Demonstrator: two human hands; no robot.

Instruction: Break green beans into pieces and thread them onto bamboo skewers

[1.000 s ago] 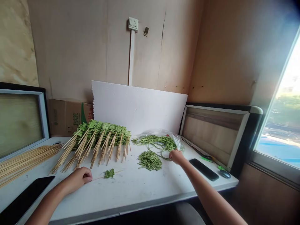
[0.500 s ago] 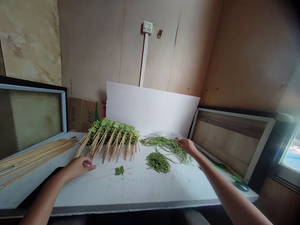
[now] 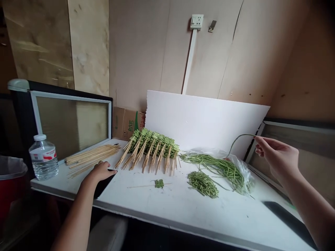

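Note:
My right hand (image 3: 278, 155) is raised at the right, pinching one end of a long green bean (image 3: 239, 136) that arches down to the loose pile. Those long beans (image 3: 225, 167) lie partly in a clear plastic bag. My left hand (image 3: 101, 170) is over the table beside the bundle of bare bamboo skewers (image 3: 94, 153), thumb apart from the half-curled fingers, with nothing visible in it. Between the hands lies one skewer with a short row of cut bean pieces (image 3: 159, 183). A heap of cut bean pieces (image 3: 202, 184) sits in front of the long beans.
Stacked bean skewers (image 3: 154, 143) stand at the back, sticks pointing forward. A white board (image 3: 206, 122) leans behind them, beside a cardboard box (image 3: 125, 125). A water bottle (image 3: 43, 158) stands at the left edge. Dark flat objects lie beneath my left hand and near my right forearm.
My right hand has lifted from the pile, drawing up one long bean. My left hand is now beside the bare skewers. The view has turned left, bringing the bottle into sight.

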